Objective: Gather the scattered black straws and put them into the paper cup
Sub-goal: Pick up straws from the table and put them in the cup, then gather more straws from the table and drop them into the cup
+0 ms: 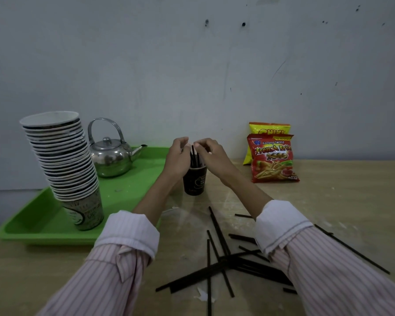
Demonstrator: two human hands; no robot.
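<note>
Sleeves (114, 270) fill the bottom corners. Between them, at lower centre, most of the straws (224, 263) lie crossed in a heap on the counter (351, 201), not yet gathered. The right sleeve covers part of the heap, so their number cannot be told, and one straw is cut off by the bottom edge. A careless drag of that arm could scatter them wider.

Further up, at centre, the cup (195, 181) stands near the tray (43, 222), with a bundle (194, 157) upright in it. The right hand (209, 153) pinches at the bundle's top. The left hand (177, 157) curls beside it; whether it touches cannot be told. The cup looks light and the bundle tall, so a sideways push would likely tip it and spill the lot. The left hand hides part of the cup's rim, and the cup's print is too dim to read.
</note>
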